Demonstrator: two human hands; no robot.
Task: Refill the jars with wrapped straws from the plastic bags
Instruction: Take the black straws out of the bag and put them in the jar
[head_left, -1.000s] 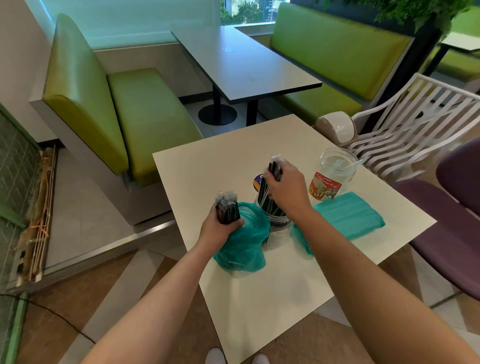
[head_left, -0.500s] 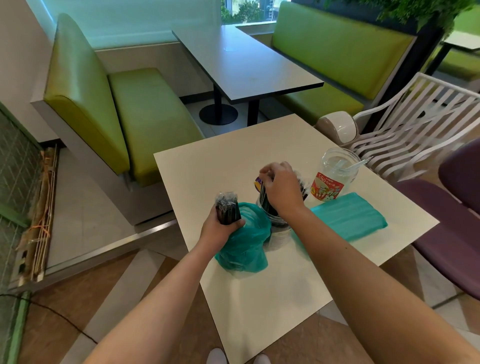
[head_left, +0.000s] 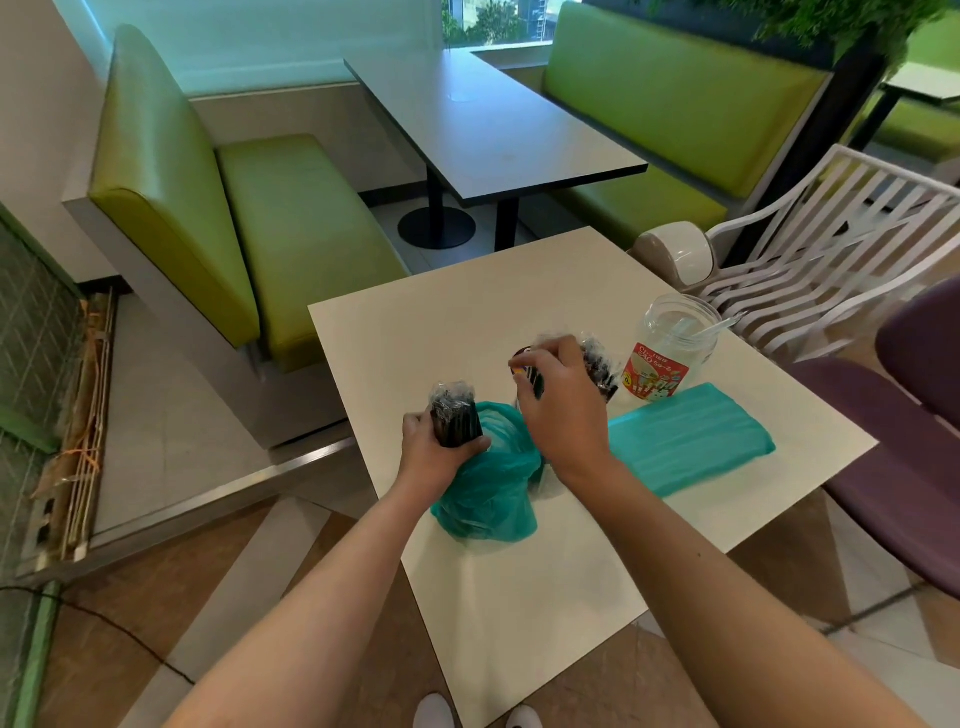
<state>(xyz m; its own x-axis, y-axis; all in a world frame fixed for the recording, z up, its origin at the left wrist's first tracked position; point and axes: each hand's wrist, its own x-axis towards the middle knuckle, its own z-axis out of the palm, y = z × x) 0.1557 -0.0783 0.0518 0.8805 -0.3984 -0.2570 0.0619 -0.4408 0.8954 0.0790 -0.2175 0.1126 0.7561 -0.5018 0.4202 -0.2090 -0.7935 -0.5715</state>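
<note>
1. The jar of straws (head_left: 602, 371) stands on the table (head_left: 415, 332).
2. Right of this jar stands a second jar (head_left: 672, 353).
3. Left of it, touching, lies a bag (head_left: 488, 493).
4. Right of it, before the second jar, lies a flat bag (head_left: 691, 441).

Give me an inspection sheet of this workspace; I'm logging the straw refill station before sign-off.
Surface: square cream table, bare toward its far corner.
Job's things: bundle of wrapped black straws in an open teal plastic bag; near jar holds black straws, mostly hidden; clear labelled jar holds a few clear-wrapped straws; flat teal bag beside it.
Clutter: nothing seen.
Hands: left hand grips the bundle; right hand sits over the near jar, fingers curled, its grasp unclear.
Cables: black cable on the floor, left.
Surroundings: green booth benches, grey table, white slatted chair, purple chair.
</note>
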